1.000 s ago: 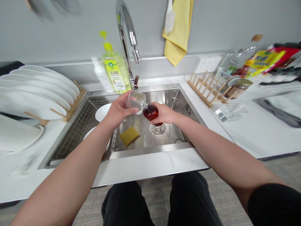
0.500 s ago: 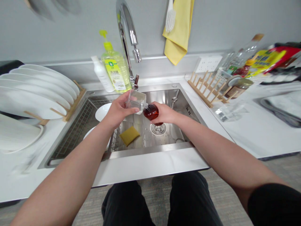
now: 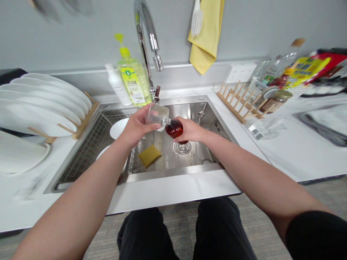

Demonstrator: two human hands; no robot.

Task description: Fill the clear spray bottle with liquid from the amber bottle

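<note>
My left hand (image 3: 137, 126) is closed around a clear, square-sided container (image 3: 162, 112), held tilted over the sink (image 3: 173, 171). In my right hand (image 3: 189, 129) is a round bottle (image 3: 174, 129) of dark red-brown colour. The bottle lies nearly on its side, its clear neck pointing left at the container's opening. Whether liquid is flowing cannot be made out. Below the hands, a yellow sponge (image 3: 149, 156) rests on the sink floor, left of the drain (image 3: 182, 148). White dishes (image 3: 118, 129) sit in the wire rack, partly hidden by my left arm.
Behind the sink rise the chrome faucet (image 3: 146, 39), a green-yellow dish soap bottle (image 3: 132, 81) and a white bottle (image 3: 118, 86). White plates (image 3: 46, 97) stand in a rack at left. A wooden rack (image 3: 241, 103) and a jar (image 3: 276, 101) are at right. A yellow cloth (image 3: 206, 39) hangs above.
</note>
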